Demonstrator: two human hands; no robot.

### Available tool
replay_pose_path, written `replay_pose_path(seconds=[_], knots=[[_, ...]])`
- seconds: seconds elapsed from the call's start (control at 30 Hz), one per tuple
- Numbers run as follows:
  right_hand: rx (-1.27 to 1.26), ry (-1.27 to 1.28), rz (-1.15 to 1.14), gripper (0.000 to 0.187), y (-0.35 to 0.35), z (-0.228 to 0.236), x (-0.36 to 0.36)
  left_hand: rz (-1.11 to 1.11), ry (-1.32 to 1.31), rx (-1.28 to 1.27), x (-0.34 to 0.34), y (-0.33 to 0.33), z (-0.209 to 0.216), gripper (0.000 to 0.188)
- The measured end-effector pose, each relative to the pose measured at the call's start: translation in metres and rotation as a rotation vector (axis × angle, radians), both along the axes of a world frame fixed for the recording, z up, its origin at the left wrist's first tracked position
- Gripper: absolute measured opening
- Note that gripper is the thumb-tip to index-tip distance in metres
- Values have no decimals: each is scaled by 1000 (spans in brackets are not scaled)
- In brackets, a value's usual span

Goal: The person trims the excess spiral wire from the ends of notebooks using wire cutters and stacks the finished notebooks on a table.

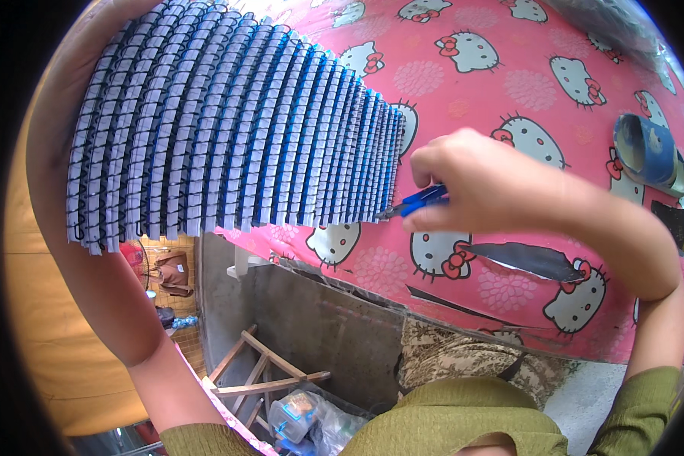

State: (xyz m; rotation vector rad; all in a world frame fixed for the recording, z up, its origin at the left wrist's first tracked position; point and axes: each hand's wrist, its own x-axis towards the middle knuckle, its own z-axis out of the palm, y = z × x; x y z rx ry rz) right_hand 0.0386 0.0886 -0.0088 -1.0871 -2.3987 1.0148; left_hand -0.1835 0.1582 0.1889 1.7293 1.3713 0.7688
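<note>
A long row of wire-bound notebooks [228, 129] stands packed together, with black wire loops along white paper edges and blue showing between them. The row narrows from the left toward the right. My right hand [475, 186] is closed around a pair of blue-handled pliers [422, 200]. The metal jaws are at the lower corner of the row's right end, at or very near the last bindings. Along the row's left end lies my left hand [106, 26], against the notebooks at the upper left. Its fingers are hidden behind them or cut off by the picture's edge.
Pink cloth [463, 99] with white cat faces covers the table; a dark tear [528, 260] lies near its front edge. A blue cylinder [646, 152] lies at the right. Below are a wooden frame [262, 372] and a clear plastic bag [334, 425]. Yellow fabric [68, 342] hangs left.
</note>
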Motion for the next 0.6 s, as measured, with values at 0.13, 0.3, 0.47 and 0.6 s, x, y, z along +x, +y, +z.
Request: replay_pose_path(seconds=[0.13, 0.3, 0.47, 0.6], knots=[[-638, -9, -83, 53, 14, 16, 0, 0, -5, -21, 1, -1, -2, 21], [213, -81, -30, 39, -15, -8, 2, -8, -28, -38, 1, -2, -5, 21], [650, -27, -41, 39, -24, -37, 3, -13, -32, -48, 3, -5, -6, 21], [636, -29, -52, 38, -23, -43, -4, -15, -33, -54, 3, -6, -3, 21]])
